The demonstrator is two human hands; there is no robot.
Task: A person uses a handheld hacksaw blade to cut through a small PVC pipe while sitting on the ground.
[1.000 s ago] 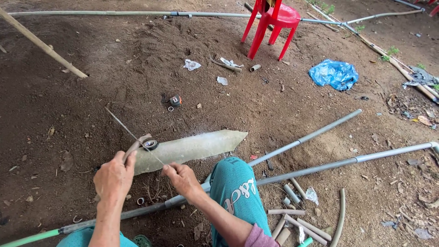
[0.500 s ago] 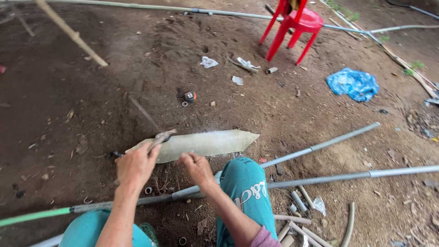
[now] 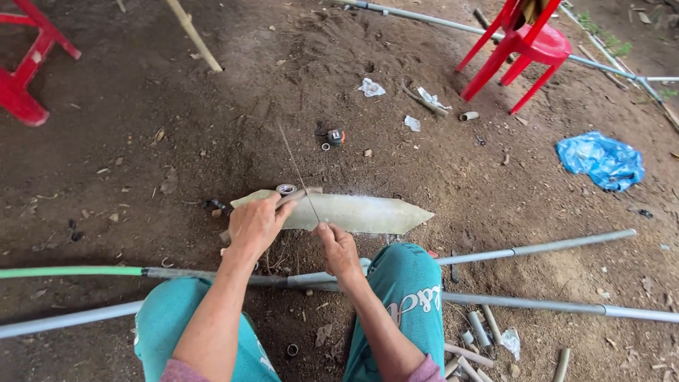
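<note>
The left hand [image 3: 256, 225] is closed over a short pipe stub [image 3: 297, 195], pinning it on the left end of a pale, flat, pointed sheet [image 3: 353, 212] that lies on the dirt ground [image 3: 177, 148]. A small grey ring [image 3: 286, 189] sits just beside the stub. The right hand [image 3: 338, 247] pinches the near end of a thin blade [image 3: 297, 168], probably a hacksaw blade, which slants away across the stub. Grey pipes [image 3: 537, 247] lie on the ground near the knees. A red plastic chair [image 3: 520, 46] stands toward the far right, a blue bag [image 3: 600, 159] near it.
</note>
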